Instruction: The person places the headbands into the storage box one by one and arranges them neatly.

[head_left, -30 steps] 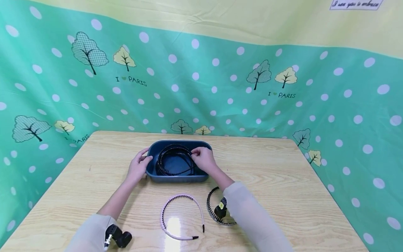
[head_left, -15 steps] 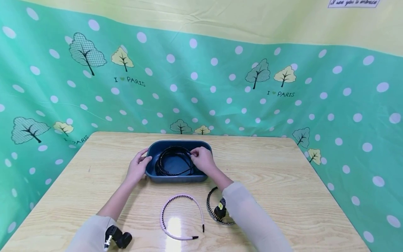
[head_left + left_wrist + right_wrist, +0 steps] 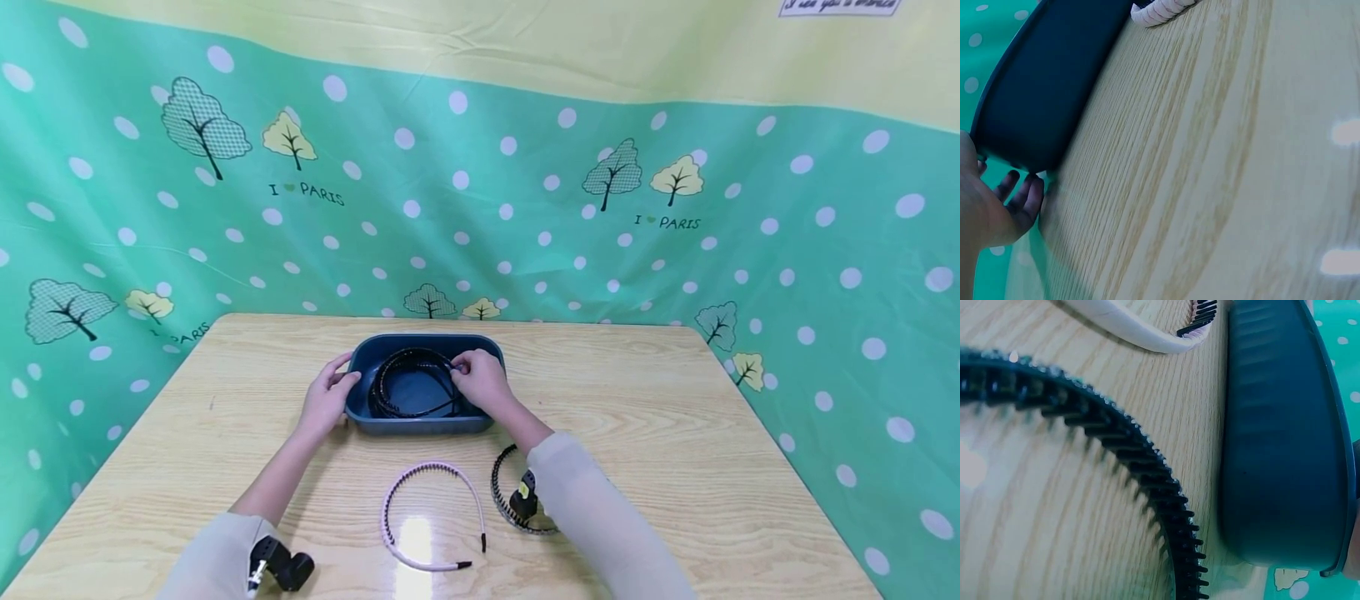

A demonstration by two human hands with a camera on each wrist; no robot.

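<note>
- The right hand (image 3: 483, 383) reaches over the tub's right end, thumb and fingertips brought together, pinching the upper right part of the black headbands (image 3: 381, 392).
- The left hand (image 3: 324, 402) grips the tub's left end, thumb over the rim and bent fingers against the outside.
- The black headbands lie inside the tub, thin, dark loops nested in a rounded coil; how many there are cannot be told.
- The tub (image 3: 423, 427) is dark blue, smooth and plastic-looking, a rounded oblong with a rolled lip, standing near the counter's far edge, a little left of its middle.
- Between the tub and the counter's near edge lies the pale pink headband (image 3: 1132, 330), an open ring with a wrapped-looking band, dark teeth inside and black tips facing the near right corner.
- Just right of it, partly under the right sleeve (image 3: 600, 521), the glittery headband (image 3: 1129, 440) curves, black, its outer face sparkling and its inner side lined with comb-like teeth.
- The counter (image 3: 637, 433) shows pale, streaky wood grain and rounded far corners.
- Behind the far edge hangs creased green cloth (image 3: 510, 192) with white dots and printed trees.
</note>
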